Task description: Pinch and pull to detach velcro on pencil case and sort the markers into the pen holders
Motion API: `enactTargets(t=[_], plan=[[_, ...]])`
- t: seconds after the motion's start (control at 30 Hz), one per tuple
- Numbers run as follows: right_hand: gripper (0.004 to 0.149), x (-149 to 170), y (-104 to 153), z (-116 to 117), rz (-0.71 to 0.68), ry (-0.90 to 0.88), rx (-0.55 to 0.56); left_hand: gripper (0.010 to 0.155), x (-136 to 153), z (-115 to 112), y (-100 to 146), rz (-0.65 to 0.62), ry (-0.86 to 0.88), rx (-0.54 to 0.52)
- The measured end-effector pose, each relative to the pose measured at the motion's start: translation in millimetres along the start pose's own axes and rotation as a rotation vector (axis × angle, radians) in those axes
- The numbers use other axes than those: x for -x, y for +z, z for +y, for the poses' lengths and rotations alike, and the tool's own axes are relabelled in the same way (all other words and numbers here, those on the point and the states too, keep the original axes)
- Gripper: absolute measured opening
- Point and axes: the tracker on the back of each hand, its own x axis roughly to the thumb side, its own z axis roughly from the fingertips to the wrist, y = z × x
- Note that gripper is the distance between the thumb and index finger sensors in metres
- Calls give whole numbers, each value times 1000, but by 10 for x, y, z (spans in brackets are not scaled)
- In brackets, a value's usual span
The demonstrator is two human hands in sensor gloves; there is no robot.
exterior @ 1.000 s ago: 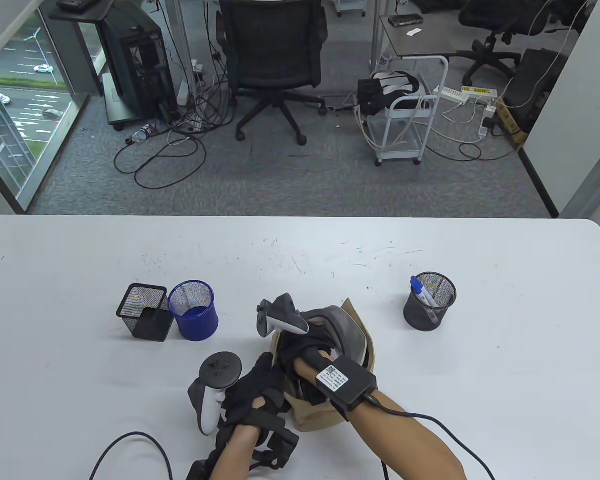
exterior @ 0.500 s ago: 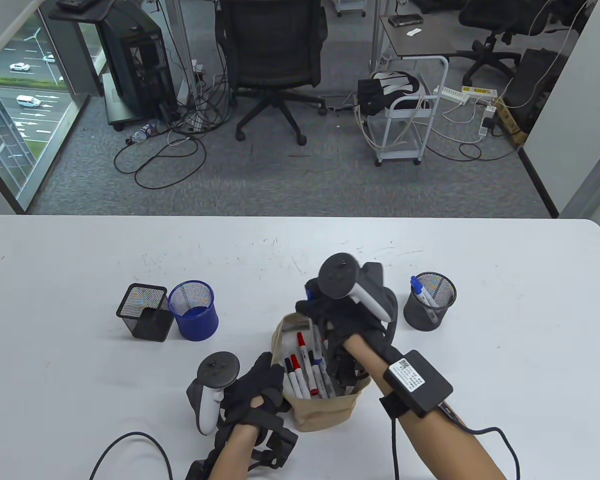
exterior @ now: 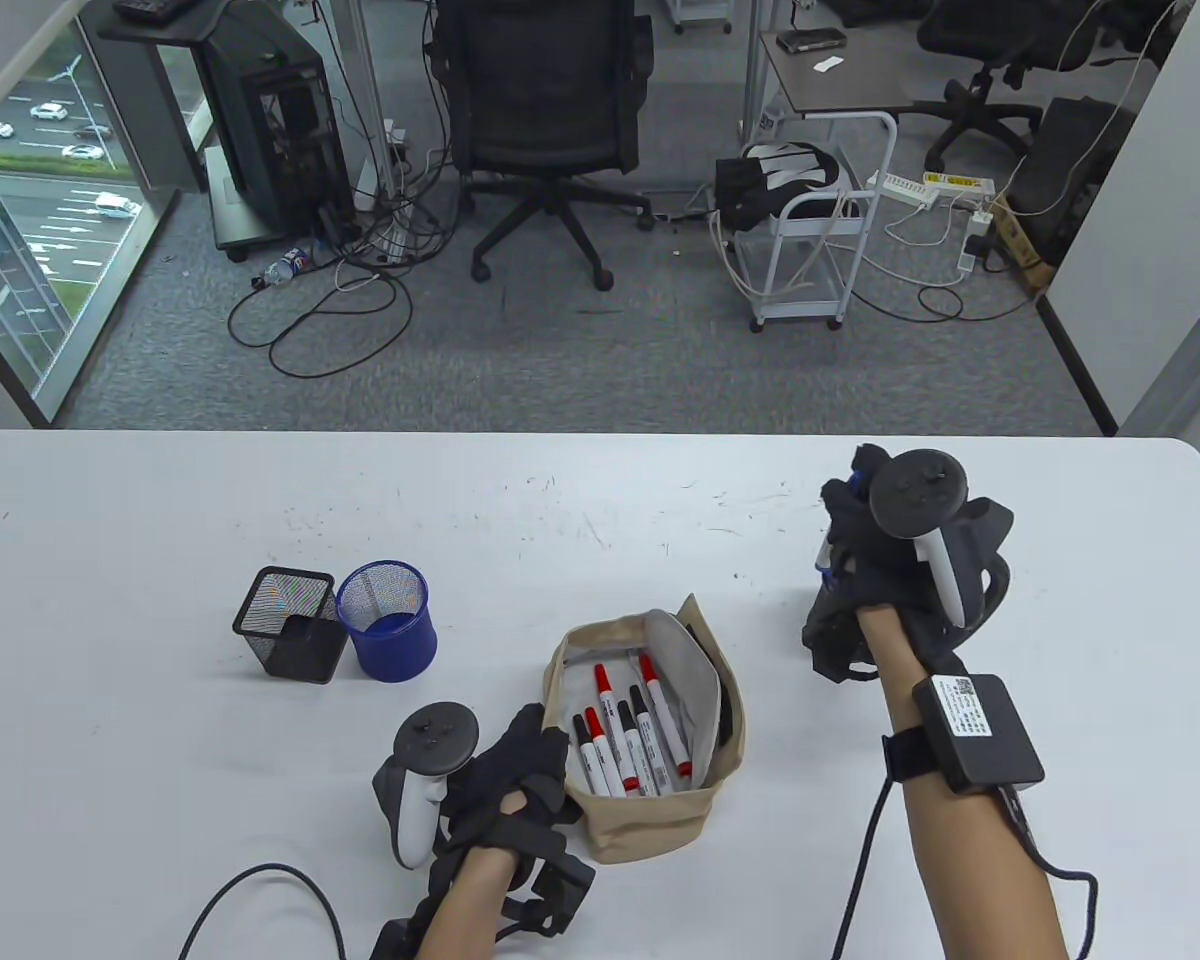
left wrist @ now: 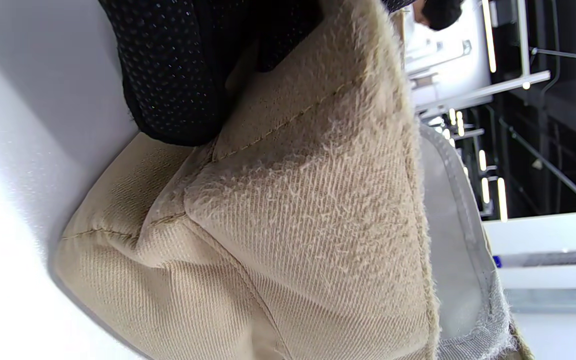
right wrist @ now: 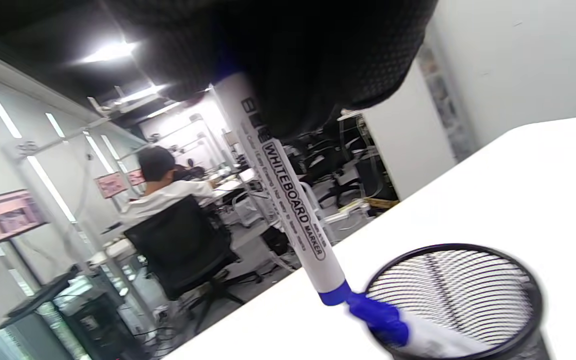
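Note:
The beige pencil case [exterior: 650,810] lies open, with several red and black markers [exterior: 625,740] inside. My left hand [exterior: 520,765] grips the case's left rim, and in the left wrist view its gloved fingers [left wrist: 178,75] press into the fabric [left wrist: 293,215]. My right hand [exterior: 860,540] hovers over the round black mesh holder [right wrist: 458,295], which it mostly hides in the table view. It pinches a blue whiteboard marker [right wrist: 288,200] pointing down, with the blue end at the holder's rim. Another blue-capped marker [right wrist: 383,322] stands in that holder.
A square black mesh holder [exterior: 290,640] and a blue mesh holder [exterior: 390,620] stand side by side left of the case. A black cable [exterior: 260,890] loops near the front edge by my left arm. The table's far edge [exterior: 600,433] is well beyond.
My right hand came out of the case with a blue marker and moved right and away, to above the round black holder. The left hand has stayed on the case.

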Motion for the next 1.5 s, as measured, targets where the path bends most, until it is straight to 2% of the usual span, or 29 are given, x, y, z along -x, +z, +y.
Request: enactTargets(t=[0.23,0.3,0.37,0.47,0.57,0.67,0.8,0.93,1.07,1.13,1.17,1.27,1.33,1.5], plan=[[56,314,-197,238,113,97,-38,70,1,4,-2,3,-3,-4],[58,363,-216,282,119,69,-52,70,2,2,-3,3,-4,-2],[67,371,-216,285,122,92,-70,70,2,3,-4,2,-7,-4],[70,325,-153,249,69,77,-77,69,1,2,-5,1,-7,-3],[70,235,-4,263,-11,50,-169,70,2,4,-7,-1,-2,2],[70,158,180,374,-80,48,-277,70,7,8,-11,0,8,8],[75,64,494,692,-174,77,-468,70,7,7,-10,-4,10,9],[91,13,764,1045,-249,125,-675,71,11,10,-14,-6,17,11],[85,23,931,1266,-253,139,-771,74,12,24,-7,3,18,-2],[74,48,970,1291,-250,104,-740,76,12,26,-4,9,13,-9],[69,64,988,1296,-234,131,-685,76,8,28,-1,10,0,-21],[61,107,994,1324,-236,172,-612,77,-1,39,21,16,-9,-45],[58,143,976,1335,-229,101,-641,78,-9,46,43,11,-33,-78],[56,149,978,1315,-247,123,-636,80,-64,63,64,23,-131,-163]])
